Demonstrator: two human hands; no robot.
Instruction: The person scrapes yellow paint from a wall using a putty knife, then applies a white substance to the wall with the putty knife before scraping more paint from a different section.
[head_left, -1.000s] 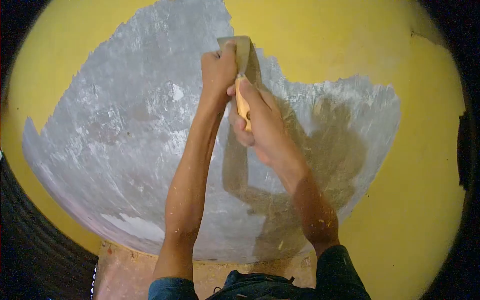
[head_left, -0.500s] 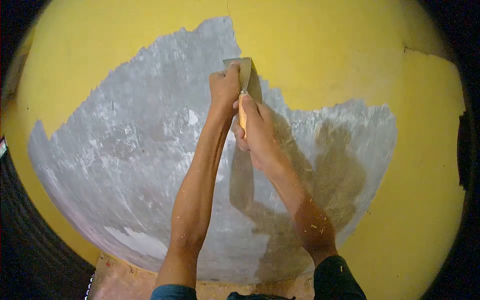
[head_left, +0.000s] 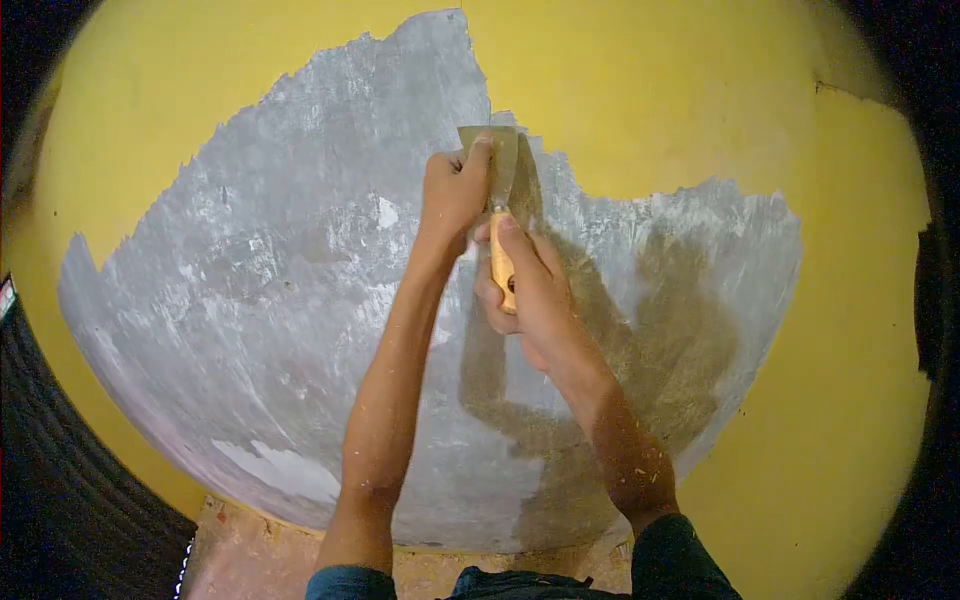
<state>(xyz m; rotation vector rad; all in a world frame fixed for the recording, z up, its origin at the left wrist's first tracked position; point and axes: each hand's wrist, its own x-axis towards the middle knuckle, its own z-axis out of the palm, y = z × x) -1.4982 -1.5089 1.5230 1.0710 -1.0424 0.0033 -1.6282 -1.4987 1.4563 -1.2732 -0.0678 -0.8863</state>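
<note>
My right hand (head_left: 530,285) is wrapped round the wooden handle of a paint scraper (head_left: 502,255), thumb along its top. The scraper's wide metal blade points up the wall, its edge just below the ragged border of the yellow paint (head_left: 640,100). My left hand (head_left: 458,195) is closed, with its thumb pressed on the blade; its other fingers are curled and partly hidden. Around both hands lies a bare grey patch (head_left: 300,240) with whitish streaks. Small pale flakes cling to my forearms.
Yellow paint borders the grey patch above and at both sides. A dark ribbed surface (head_left: 80,470) is at the lower left. Below the wall shows a reddish-brown floor (head_left: 260,560). Shadows of my arms and head fall on the patch.
The scraper and both hands have come down the wall, away from the paint edge. The handle has tilted, so its hole shows. The view has shifted slightly downward.
</note>
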